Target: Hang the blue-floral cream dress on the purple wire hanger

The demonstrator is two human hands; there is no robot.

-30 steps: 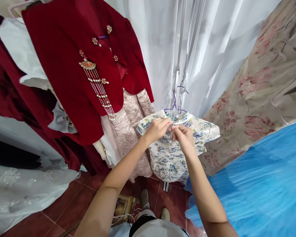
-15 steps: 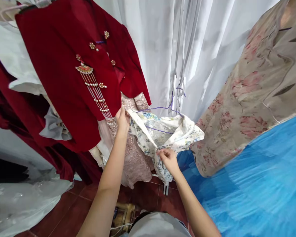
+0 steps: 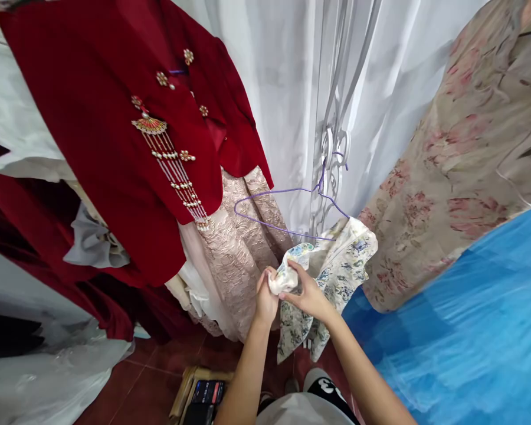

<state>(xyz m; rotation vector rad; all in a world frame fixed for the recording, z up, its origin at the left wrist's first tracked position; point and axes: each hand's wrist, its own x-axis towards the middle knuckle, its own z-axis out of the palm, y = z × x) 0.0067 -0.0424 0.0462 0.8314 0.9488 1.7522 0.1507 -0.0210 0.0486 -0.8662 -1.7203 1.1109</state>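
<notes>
A white garment with a blue and green floral print [image 3: 343, 265] hangs by one side from a thin purple wire hanger [image 3: 265, 226]. The hanger's left arm is bare. Below it, my left hand [image 3: 265, 298] is closed on a bunched part of the garment. My right hand [image 3: 308, 295] has its thumb and fingers curved round the same white bunch from the right. The garment's loose lower edges droop beneath both hands.
A red jacket with beaded brooches [image 3: 115, 136] and a pink brocade skirt [image 3: 230, 254] hang at left. White hanging links [image 3: 330, 144] carry the hanger. To the right are a beige floral dress [image 3: 446, 159] and blue tulle [image 3: 460, 330]. A box [image 3: 183, 392] lies on the tiled floor.
The garment's left side has come off the hanger arm. My left hand has moved right and down, close to my right hand, and the fabric is now bunched between them.
</notes>
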